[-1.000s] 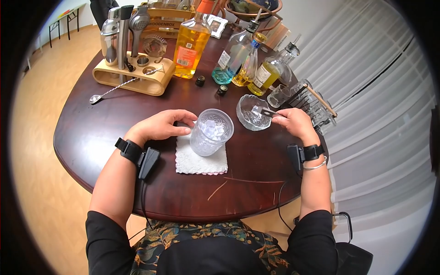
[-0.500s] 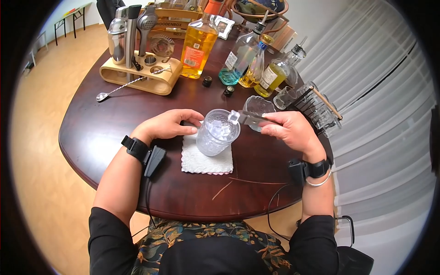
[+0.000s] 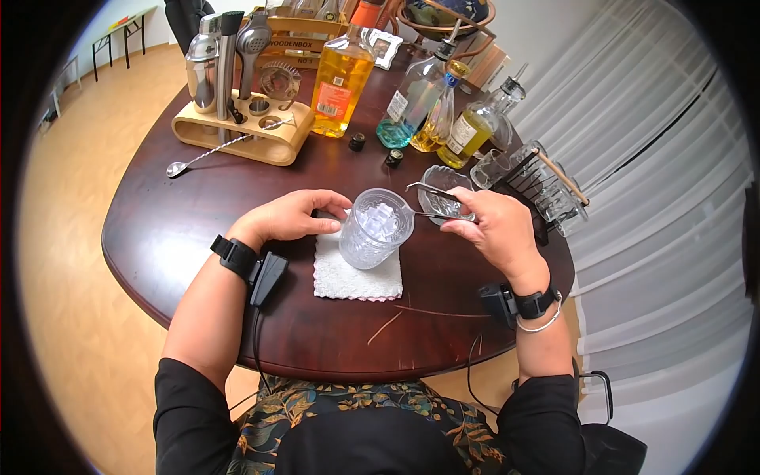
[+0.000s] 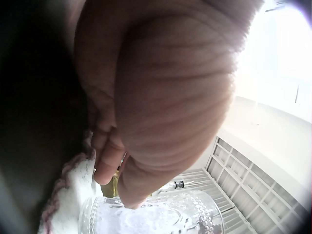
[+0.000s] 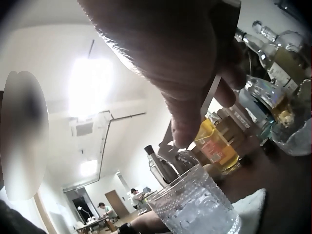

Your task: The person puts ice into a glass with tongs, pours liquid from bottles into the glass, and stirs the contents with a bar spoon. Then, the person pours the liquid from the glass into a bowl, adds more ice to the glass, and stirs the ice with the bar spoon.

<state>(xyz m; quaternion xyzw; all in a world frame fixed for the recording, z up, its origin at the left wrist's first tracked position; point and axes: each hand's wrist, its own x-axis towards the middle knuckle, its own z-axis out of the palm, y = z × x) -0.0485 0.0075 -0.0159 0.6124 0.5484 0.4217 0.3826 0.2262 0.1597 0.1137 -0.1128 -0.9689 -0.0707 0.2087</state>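
Note:
A clear textured glass (image 3: 369, 247) full of ice stands on a white cloth (image 3: 358, 286). The left hand (image 3: 291, 215) rests beside it, fingers and thumb at its left side, relaxed; in the left wrist view the thumb lies by the glass (image 4: 151, 214). Between thumb and fingers the right hand (image 3: 500, 226) pinches metal tongs (image 3: 434, 191), whose arms are spread apart at the glass's right rim, with no ice between them. Behind the tongs is a clear glass bowl (image 3: 448, 179), partly hidden. In the right wrist view, ice fills the glass (image 5: 197, 207).
A wooden bar-tool stand (image 3: 286, 144) with a twisted spoon (image 3: 179, 167) is at the back left. Several bottles, including an amber one (image 3: 342, 83), stand behind, with two black caps (image 3: 393, 158) before them. A glass rack (image 3: 552, 190) is at the right.
The tongs took an ice cube from the bowl to the glass, then opened and let it go. The right hand moved left with them; the left hand stayed by the glass.

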